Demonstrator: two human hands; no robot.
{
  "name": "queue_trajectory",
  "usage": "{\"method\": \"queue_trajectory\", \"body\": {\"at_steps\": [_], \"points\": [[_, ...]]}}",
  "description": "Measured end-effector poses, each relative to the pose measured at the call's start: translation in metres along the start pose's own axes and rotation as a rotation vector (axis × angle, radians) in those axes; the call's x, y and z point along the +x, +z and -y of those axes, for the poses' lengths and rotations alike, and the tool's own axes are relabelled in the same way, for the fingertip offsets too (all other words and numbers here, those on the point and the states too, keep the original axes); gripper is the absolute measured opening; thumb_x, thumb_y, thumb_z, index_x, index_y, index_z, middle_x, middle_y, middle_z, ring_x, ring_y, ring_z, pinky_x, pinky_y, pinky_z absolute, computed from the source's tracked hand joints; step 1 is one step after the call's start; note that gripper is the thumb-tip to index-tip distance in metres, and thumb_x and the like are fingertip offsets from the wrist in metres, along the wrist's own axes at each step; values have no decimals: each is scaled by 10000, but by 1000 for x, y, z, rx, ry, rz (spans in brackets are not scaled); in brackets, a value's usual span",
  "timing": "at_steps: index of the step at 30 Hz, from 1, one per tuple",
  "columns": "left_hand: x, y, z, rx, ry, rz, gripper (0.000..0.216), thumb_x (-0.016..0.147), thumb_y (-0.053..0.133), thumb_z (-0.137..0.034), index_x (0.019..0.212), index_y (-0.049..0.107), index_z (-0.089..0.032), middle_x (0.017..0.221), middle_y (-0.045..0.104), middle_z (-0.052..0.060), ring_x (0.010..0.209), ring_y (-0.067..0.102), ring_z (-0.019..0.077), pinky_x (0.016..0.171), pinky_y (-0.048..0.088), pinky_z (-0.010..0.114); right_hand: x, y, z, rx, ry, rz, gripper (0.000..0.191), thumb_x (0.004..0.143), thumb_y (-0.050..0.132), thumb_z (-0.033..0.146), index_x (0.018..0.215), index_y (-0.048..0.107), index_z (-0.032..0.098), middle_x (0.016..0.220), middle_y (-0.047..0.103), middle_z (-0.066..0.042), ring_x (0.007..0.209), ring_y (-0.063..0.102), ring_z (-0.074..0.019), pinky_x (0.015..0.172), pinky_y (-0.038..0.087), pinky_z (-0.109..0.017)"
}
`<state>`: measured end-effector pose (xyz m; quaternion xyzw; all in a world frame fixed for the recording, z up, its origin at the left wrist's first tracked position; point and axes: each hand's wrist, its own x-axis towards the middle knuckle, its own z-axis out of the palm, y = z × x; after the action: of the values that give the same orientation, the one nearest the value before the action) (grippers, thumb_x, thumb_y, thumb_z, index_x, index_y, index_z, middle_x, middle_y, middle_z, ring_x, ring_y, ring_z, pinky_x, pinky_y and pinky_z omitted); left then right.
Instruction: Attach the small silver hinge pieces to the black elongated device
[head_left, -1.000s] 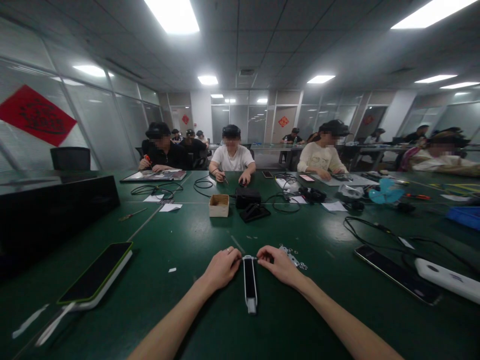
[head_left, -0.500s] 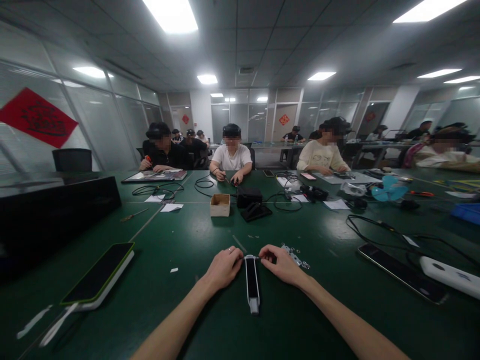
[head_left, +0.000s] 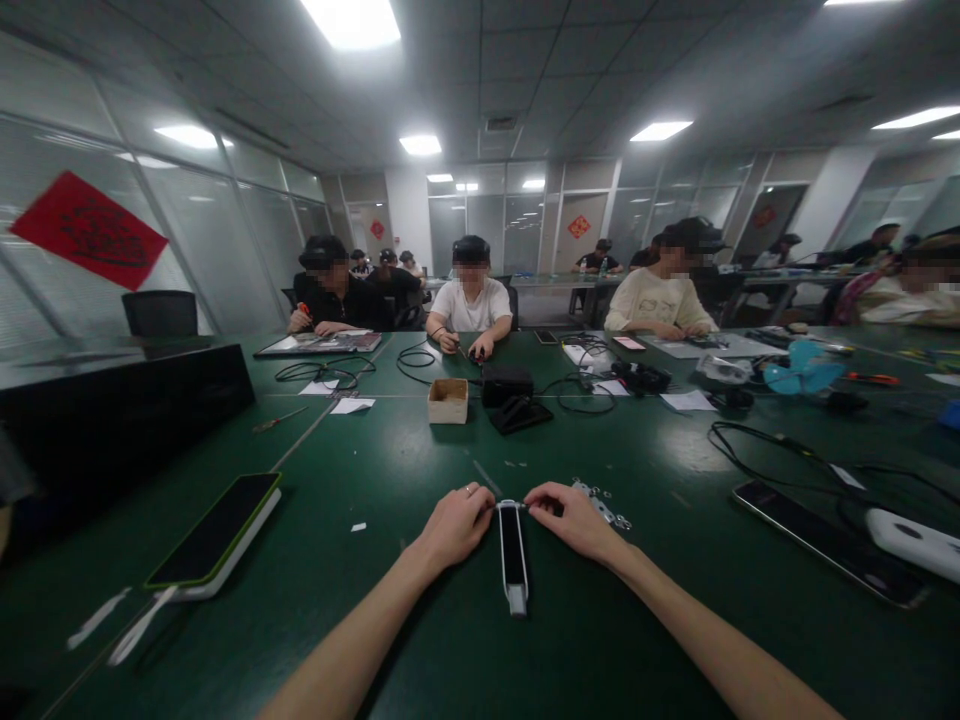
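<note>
A narrow black and white device [head_left: 514, 550] lies lengthwise on the green table [head_left: 390, 470] in front of me. My left hand [head_left: 454, 524] is closed in a pinch at the left of the device's far end, a ring on one finger. At the right of that same end my right hand [head_left: 574, 518] pinches too. What the fingertips hold is too small to make out. Small metal parts [head_left: 607, 508] lie just right of my right hand.
A phone in a green case [head_left: 217, 530] lies at left, a dark phone [head_left: 821, 540] and a white device [head_left: 911, 540] at right. A small cardboard box [head_left: 448, 400], black gear [head_left: 510, 395] and cables sit mid-table. Several people sit along the far side.
The view has shifted a little to the left and up. Both hands stay pinched at the device's far end.
</note>
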<state>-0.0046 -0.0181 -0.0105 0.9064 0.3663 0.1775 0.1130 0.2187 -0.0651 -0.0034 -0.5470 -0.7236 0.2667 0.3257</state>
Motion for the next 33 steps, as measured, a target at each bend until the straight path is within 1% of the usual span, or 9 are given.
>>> {"method": "queue_trajectory", "body": {"at_steps": [5,9,15,22,33], "points": [[1,0,0,-7,14,-3,140,898,418,-177,949,544,-205,932,574,25,833,556,160,751,428,262,0,-2,0,-40,-12,1,157,835,548,222,940,661,193,914,654,-21,786,580,-140,704,473,-270],[2,0,0,-5,19,-3,127,904,415,-186,940,536,-203,920,570,22,825,555,160,745,426,263,0,-2,-2,-23,-36,-1,152,839,549,225,938,661,198,929,651,-18,819,582,-140,735,479,-276],[1,1,0,-1,16,-6,116,904,419,-184,934,529,-205,923,567,20,821,556,161,725,419,259,0,1,-5,1,-14,-24,162,797,591,256,922,654,176,882,649,-22,755,580,-133,694,482,-270],[2,2,2,-11,24,-12,107,903,427,-178,934,525,-208,911,566,19,833,559,161,744,418,256,-1,1,-1,-5,-4,-48,141,773,575,207,882,652,163,838,645,-24,723,575,-131,678,486,-270],[1,-4,-3,-15,-13,17,122,911,417,-187,937,535,-204,939,570,26,817,548,158,732,425,264,-1,1,1,-10,-14,-30,165,788,565,205,921,657,172,850,646,-21,738,573,-132,690,487,-266]]}}
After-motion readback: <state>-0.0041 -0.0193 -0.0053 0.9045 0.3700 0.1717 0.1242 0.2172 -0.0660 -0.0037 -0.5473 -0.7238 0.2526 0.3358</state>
